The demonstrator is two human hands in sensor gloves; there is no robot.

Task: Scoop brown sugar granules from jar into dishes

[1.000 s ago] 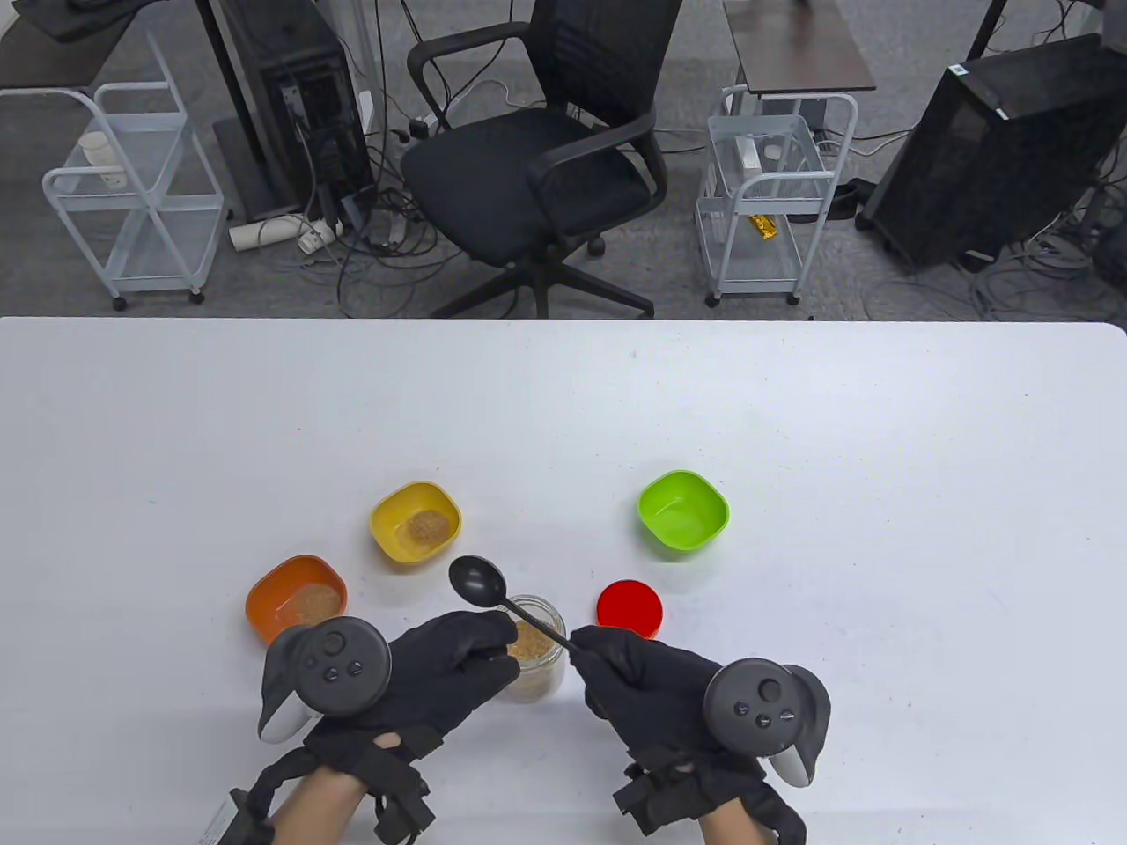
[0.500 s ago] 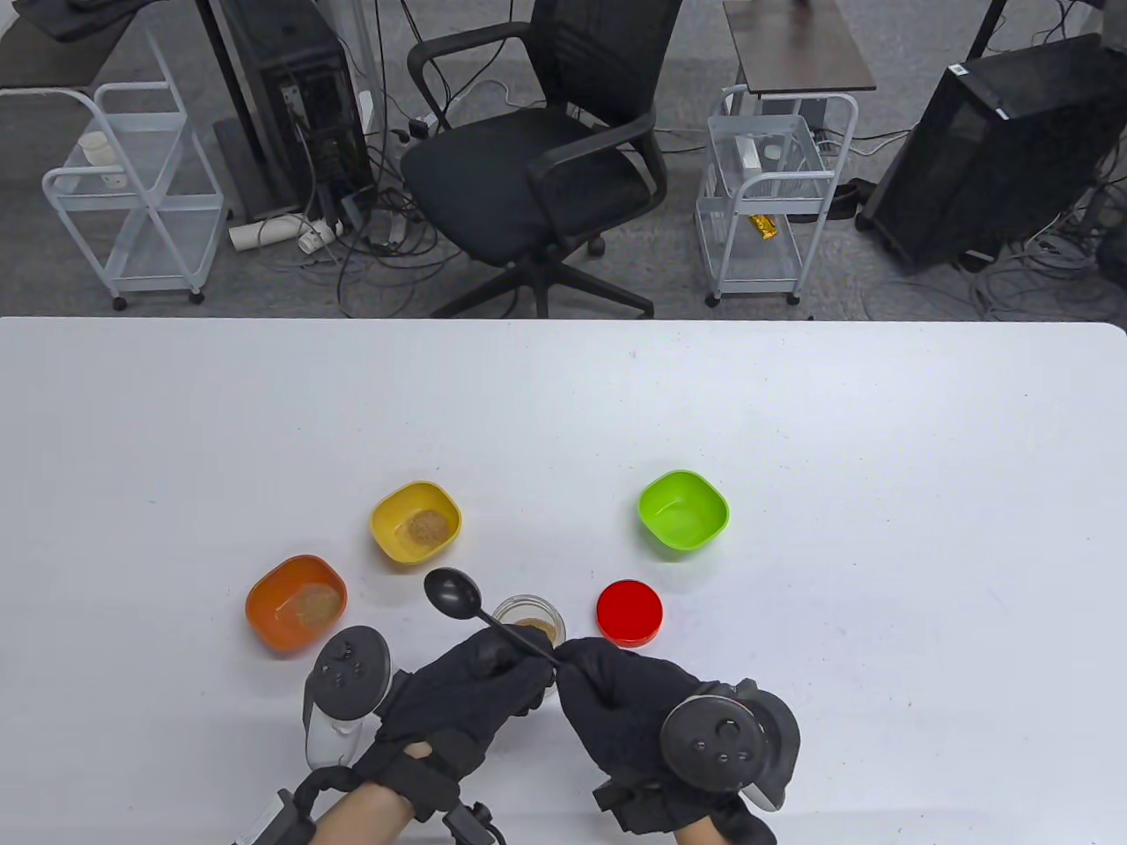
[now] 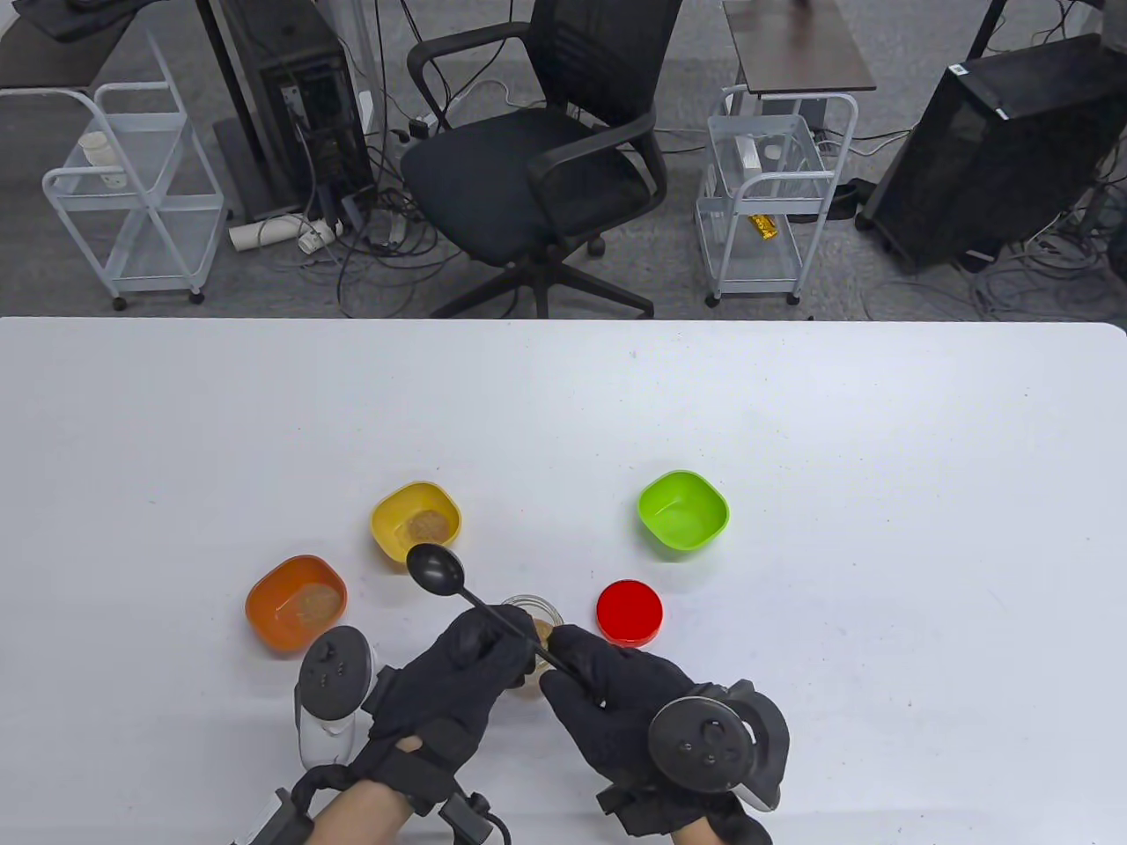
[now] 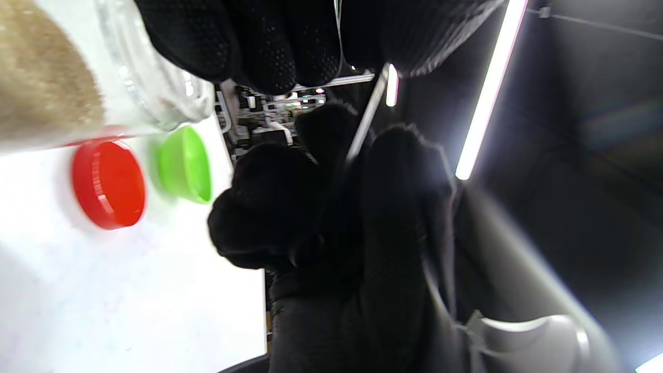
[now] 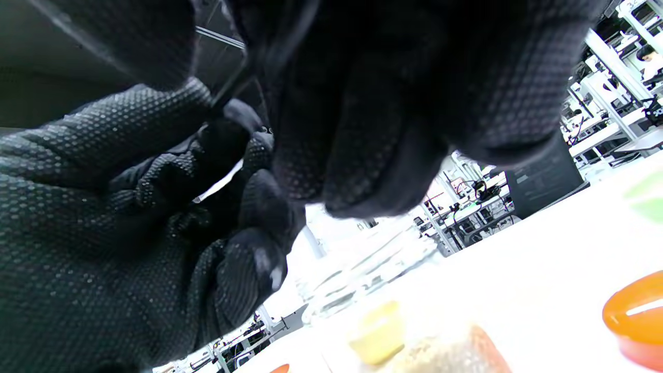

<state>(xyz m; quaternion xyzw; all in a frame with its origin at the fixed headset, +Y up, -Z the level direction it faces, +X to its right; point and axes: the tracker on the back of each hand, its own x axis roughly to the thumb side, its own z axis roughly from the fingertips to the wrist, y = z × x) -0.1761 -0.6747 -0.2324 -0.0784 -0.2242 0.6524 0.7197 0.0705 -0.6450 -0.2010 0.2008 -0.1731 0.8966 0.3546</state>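
Observation:
A glass jar of brown sugar stands near the table's front, mostly hidden by my hands. My left hand grips the jar; its glass wall shows in the left wrist view. My right hand holds a black spoon by its handle, and the empty bowl of the spoon is raised to the left of the jar, near the yellow dish. The yellow dish and the orange dish each hold some sugar. The green dish holds none.
The red jar lid lies flat right of the jar and also shows in the left wrist view. An office chair, carts and computer towers stand beyond the table's far edge.
Both hands have drawn closer together over the jar and turned. The spoon's bowl has moved left and away, from beside the jar toward the yellow dish.

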